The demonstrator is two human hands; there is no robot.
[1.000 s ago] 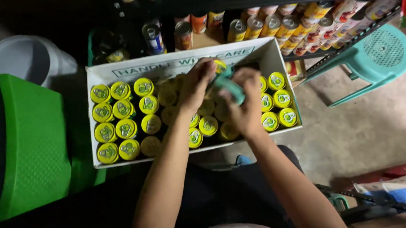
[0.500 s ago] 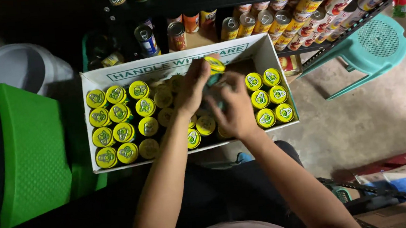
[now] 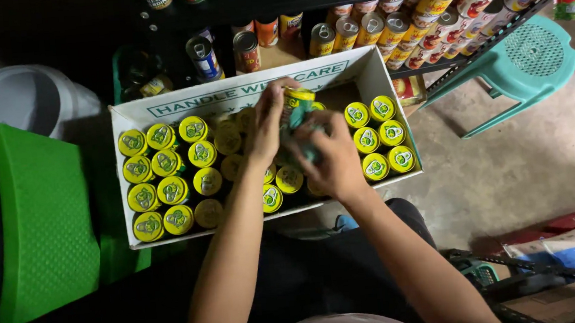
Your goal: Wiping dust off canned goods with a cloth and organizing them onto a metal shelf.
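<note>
Here we see a white cardboard box packed with yellow-lidded cans, shelf of tins behind it. Our left hand and right hand both wrap one can, raised above the box's middle gap. Likely rigid metal, moderately heavy if full, smooth and a bit slippery; best gripped round the side wall, not the lid.
</note>
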